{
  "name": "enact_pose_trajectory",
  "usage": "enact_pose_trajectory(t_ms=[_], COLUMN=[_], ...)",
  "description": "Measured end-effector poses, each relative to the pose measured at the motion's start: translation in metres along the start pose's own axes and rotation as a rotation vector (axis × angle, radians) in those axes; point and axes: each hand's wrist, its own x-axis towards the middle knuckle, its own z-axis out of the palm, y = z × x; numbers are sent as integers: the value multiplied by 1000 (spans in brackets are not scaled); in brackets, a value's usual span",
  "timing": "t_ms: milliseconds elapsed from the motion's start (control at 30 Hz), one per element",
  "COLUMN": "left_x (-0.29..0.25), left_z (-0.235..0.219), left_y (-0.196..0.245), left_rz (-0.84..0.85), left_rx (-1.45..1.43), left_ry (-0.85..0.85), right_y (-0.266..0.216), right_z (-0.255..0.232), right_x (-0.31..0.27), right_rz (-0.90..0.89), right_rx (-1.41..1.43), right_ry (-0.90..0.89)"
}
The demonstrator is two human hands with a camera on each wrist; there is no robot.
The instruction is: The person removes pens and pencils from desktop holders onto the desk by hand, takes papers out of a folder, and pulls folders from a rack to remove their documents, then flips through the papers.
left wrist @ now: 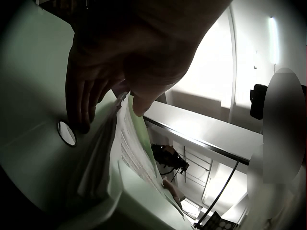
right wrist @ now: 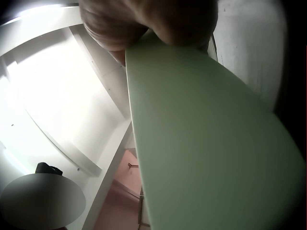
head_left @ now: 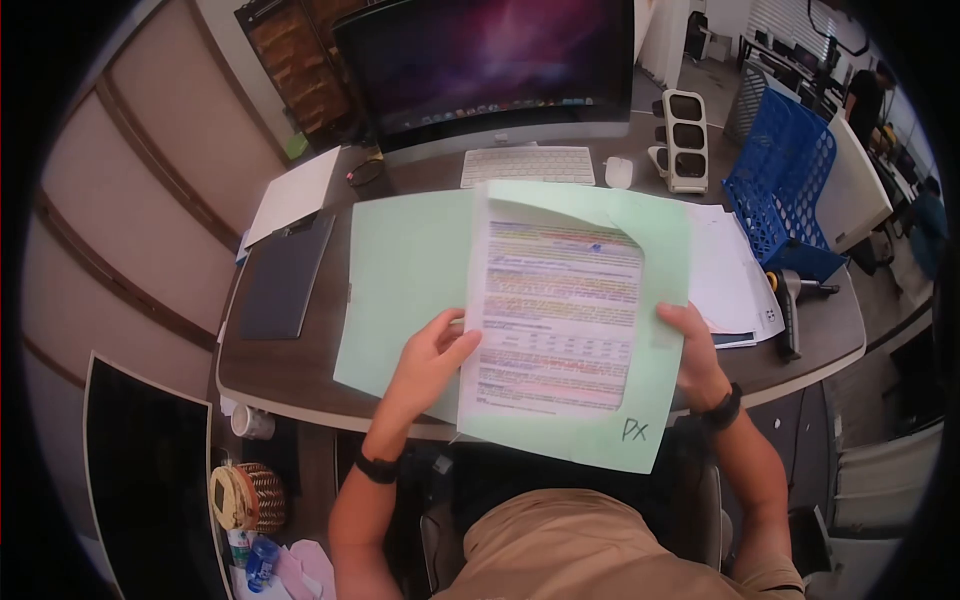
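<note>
A pale green folder lies spread open in front of me, its left cover on the desk. Its right side has a cut-out window with "PX" handwritten in the lower corner, and printed papers with coloured highlighting show through. My left hand pinches the papers' left edge, thumb on top. In the left wrist view, the paper stack stands between thumb and fingers. My right hand grips the folder's right edge, thumb on the front and the other fingers behind. The right wrist view shows the green cover under that hand.
Behind the folder stand a keyboard, a mouse and a monitor. A dark clipboard lies left. To the right are white papers, a blue file rack, a scanner-like handheld tool and a white three-slot holder.
</note>
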Motion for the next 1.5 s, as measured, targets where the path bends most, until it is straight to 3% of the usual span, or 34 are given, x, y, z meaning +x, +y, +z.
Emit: enact_pose_trajectory(t_ms=[67, 233, 333, 433, 500, 600, 700, 867, 900, 1000, 1067, 1100, 1133, 1200, 1233, 1300, 1400, 1433, 1500], left_x=[12, 19, 21, 33, 43, 54, 62, 81, 85, 88, 93, 95, 96, 96, 95, 94, 92, 91, 93], left_z=[13, 33, 3, -46, -74, -102, -113, -91, -84, -61, -49, -44, -41, -36, -34, -31, -31, -33, -33], left_y=[0, -5, 14, 26, 21, 13, -9, -47, -54, -60, -63, -65, -67, -69, -70, -66, -67, -69, -74], left_rz=[-48, -15, 99, 231, 305, 366, 325, 161, 107, 8, -31, -66, -99, -93, -89, -94, -101, -98, -40], left_rx=[-168, -378, -329, -321, -386, -512, -592, -529, -513, -427, -363, -302, -239, -211, -181, -153, -127, -129, -90], left_ry=[-223, -198, 25, 248, 401, 494, 456, 444, 360, 215, 146, 102, 59, 43, 39, 33, 29, 17, 33], right_y=[0, -8, -49, -95, -126, -155, -159, -135, -129, -105, -83, -80, -74, -59, -58, -61, -46, -51, -52], right_z=[8, 6, -10, -2, -47, -79, -55, -141, -151, -137, -118, -156, -121, -131, -113, -71, -110, -93, -96], right_x=[-5, -8, -22, -38, -53, -75, -85, -71, -66, -49, -49, -30, -25, -13, -12, -12, -11, -11, -10], right_rz=[-39, -73, -36, -158, -240, -414, -460, -331, -292, -185, -296, -278, -265, -250, -254, -80, -4, 38, 49], right_rx=[-27, -86, -128, -101, -172, -123, -80, 4, 14, 33, -42, -73, 31, 20, 18, 110, -81, -228, -239], right_ry=[-40, 31, 178, 393, 384, 445, 421, 434, 431, 378, 505, 36, 161, 266, 273, 359, 379, 360, 363])
